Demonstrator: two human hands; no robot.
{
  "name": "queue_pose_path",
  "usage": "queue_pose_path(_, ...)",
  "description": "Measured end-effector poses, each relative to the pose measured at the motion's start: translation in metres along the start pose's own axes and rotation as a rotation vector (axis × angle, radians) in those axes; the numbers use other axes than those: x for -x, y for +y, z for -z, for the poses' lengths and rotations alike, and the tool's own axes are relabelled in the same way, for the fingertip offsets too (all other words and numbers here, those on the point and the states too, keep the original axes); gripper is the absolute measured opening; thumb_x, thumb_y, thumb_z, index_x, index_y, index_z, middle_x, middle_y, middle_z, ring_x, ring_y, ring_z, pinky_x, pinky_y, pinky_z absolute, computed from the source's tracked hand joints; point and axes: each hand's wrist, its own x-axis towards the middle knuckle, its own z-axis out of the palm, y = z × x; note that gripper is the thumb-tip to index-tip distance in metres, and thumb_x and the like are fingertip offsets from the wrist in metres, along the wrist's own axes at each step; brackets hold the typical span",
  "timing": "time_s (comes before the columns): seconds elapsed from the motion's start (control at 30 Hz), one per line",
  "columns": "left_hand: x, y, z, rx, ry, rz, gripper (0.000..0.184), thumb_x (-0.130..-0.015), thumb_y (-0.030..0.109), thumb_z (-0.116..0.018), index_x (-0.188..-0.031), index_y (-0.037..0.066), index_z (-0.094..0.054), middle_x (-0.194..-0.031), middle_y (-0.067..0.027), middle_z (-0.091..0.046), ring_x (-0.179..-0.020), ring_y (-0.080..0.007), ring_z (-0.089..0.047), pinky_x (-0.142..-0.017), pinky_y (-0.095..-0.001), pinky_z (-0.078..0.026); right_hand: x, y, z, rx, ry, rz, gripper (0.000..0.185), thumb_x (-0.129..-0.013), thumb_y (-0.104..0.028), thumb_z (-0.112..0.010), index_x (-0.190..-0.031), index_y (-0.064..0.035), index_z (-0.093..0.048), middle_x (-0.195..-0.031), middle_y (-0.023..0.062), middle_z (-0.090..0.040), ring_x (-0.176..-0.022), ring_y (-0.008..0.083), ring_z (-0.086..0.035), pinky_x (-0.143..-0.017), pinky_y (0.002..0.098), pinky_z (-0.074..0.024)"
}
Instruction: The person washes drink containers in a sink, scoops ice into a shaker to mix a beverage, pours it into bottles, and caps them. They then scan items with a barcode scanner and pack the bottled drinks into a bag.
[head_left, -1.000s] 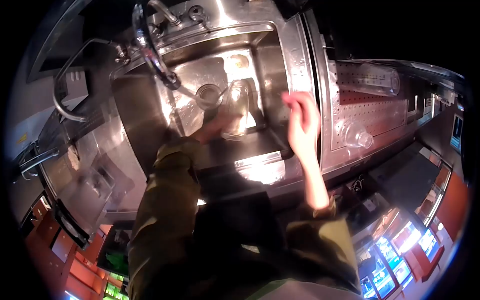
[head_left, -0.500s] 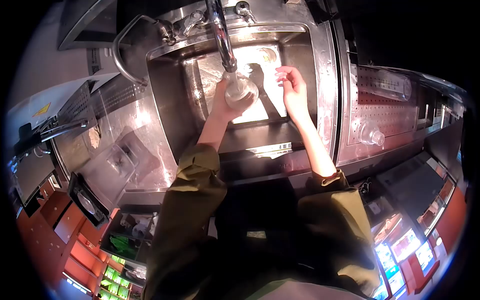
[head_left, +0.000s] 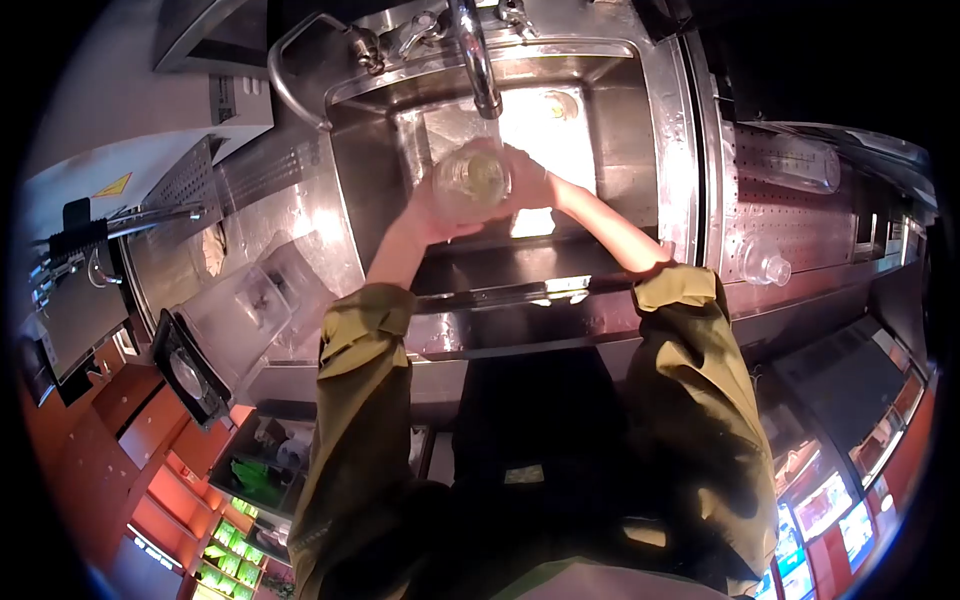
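Over the sink (head_left: 650, 140), a clear round container (head_left: 472, 178) sits between both hands, just in front of the faucet spout (head_left: 487, 105). Whether it is a jar or a cup I cannot tell. My left hand (head_left: 428, 212) wraps its left side and lower edge. On the other side, my right hand (head_left: 530, 180) is closed against it, with most of its fingers hidden behind the container. A pale yellowish patch shows through it.
A clear jug (head_left: 800, 163) lies on the perforated tray (head_left: 750, 190) at right, near a small clear bottle-like vessel (head_left: 765, 264). Left of the sink are a curved metal tap (head_left: 285, 85) and a clear bin (head_left: 235, 310) on the steel counter.
My right hand has moved left from open air and closed on the container. The container has come out from under the spout and been turned. The whole view has shifted slightly.
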Motion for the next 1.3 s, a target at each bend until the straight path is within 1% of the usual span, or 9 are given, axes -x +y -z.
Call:
queue_pose_path(0.03,0.01,0.016,-0.003,0.265,0.097,0.253,0.075,-0.088,0.064,-0.031,-0.134,0.005,-0.039,-0.13,-0.0134,-0.048,-0.113,-0.0292,-0.052,-0.099,-0.0462,-0.034,-0.006,0.011,-0.003,-0.069,0.138,-0.132,0.087,-0.059,-0.019,-0.084,-0.132,-0.0048,-0.04,-0.13,0.0143,-0.046,-0.119,0.0246,-0.047,-0.101,0.0347,-0.0381)
queue_pose_path(0.17,0.025,0.01,0.0,0.105,0.623,-0.049,0.071,-0.092,0.058,-0.031,-0.132,0.001,-0.041,-0.128,-0.0149,-0.051,-0.111,-0.0287,-0.052,-0.09,-0.0402,-0.041,-0.012,0.051,-0.009,-0.226,0.562,-0.265,0.082,-0.059,-0.012,-0.085,-0.128,-0.0032,-0.04,-0.12,0.0116,-0.05,-0.109,0.0239,-0.051,-0.097,0.0315,-0.0404)
queue_pose_path(0.33,0.04,-0.024,0.019,0.11,0.642,-0.103,0.051,-0.093,0.046,-0.037,-0.119,0.004,-0.049,-0.121,-0.0128,-0.054,-0.109,-0.0255,-0.054,-0.089,-0.0399,-0.042,0.074,-0.045,0.014,0.044,0.202,-0.175,0.088,-0.054,-0.017,-0.085,-0.128,-0.0009,-0.038,-0.124,0.014,-0.048,-0.117,0.0243,-0.048,-0.101,0.0385,-0.0385)
queue_pose_path(0.43,0.035,-0.031,0.019,0.162,0.678,-0.165,0.043,-0.093,0.038,-0.04,-0.116,0.005,-0.05,-0.114,-0.0102,-0.058,-0.104,-0.0223,-0.056,-0.091,-0.0344,-0.041,0.055,-0.017,0.015,-0.222,0.498,-0.337,0.086,-0.056,-0.019,-0.084,-0.126,0.0013,-0.039,-0.121,0.019,-0.049,-0.116,0.0228,-0.049,-0.096,0.037,-0.0425)
queue_pose_path(0.7,0.019,0.003,-0.007,-0.087,0.686,-0.436,0.028,-0.092,0.022,-0.045,-0.114,0.005,-0.05,-0.107,-0.0094,-0.06,-0.101,-0.0202,-0.058,-0.084,-0.0318,-0.045,0.046,-0.006,0.005,0.042,0.497,-0.291,0.092,-0.054,-0.011,-0.087,-0.128,0.0027,-0.034,-0.122,0.0174,-0.048,-0.116,0.0292,-0.048,-0.101,0.0374,-0.0391)
queue_pose_path(0.8,0.008,0.003,-0.013,-0.092,0.716,-0.467,0.025,-0.092,0.02,-0.046,-0.112,0.005,-0.05,-0.105,-0.0089,-0.06,-0.097,-0.0193,-0.059,-0.082,-0.0311,-0.045,-0.005,0.022,0.005,0.182,0.53,-0.173,0.096,-0.061,-0.036,-0.085,-0.131,0.0026,-0.032,-0.115,0.0193,-0.051,-0.108,0.0283,-0.051,-0.092,0.0381,-0.0417)
queue_pose_path(1.1,0.01,0.019,0.019,-0.101,0.812,-0.411,0.029,-0.089,0.02,-0.049,-0.114,0.006,-0.051,-0.101,-0.0078,-0.062,-0.098,-0.0202,-0.059,-0.089,-0.0332,-0.045,0.026,0.04,-0.003,-1.167,0.034,-1.026,0.066,-0.086,-0.058,-0.049,-0.128,-0.0076,-0.043,-0.109,0.0214,-0.055,-0.092,0.0281,-0.061,-0.068,0.0447,-0.0555)
queue_pose_path(1.23,0.007,0.016,0.02,-0.144,0.718,-0.362,0.031,-0.089,0.02,-0.049,-0.116,0.006,-0.05,-0.103,-0.0083,-0.061,-0.098,-0.0205,-0.06,-0.088,-0.0334,-0.045,0.049,0.073,-0.012,-1.431,0.119,-0.999,0.064,-0.086,-0.058,-0.05,-0.126,-0.0089,-0.044,-0.106,0.0152,-0.058,-0.077,0.0249,-0.064,-0.07,0.0398,-0.057)
queue_pose_path(1.3,0.006,0.013,0.017,-0.148,0.688,-0.353,0.032,-0.089,0.02,-0.05,-0.116,0.005,-0.049,-0.104,-0.0091,-0.061,-0.099,-0.0208,-0.059,-0.089,-0.0335,-0.045,0.058,0.033,0.005,-1.43,0.018,-0.563,0.067,-0.086,-0.057,-0.051,-0.127,-0.0047,-0.043,-0.107,0.017,-0.058,-0.08,0.024,-0.064,-0.071,0.0398,-0.0562)
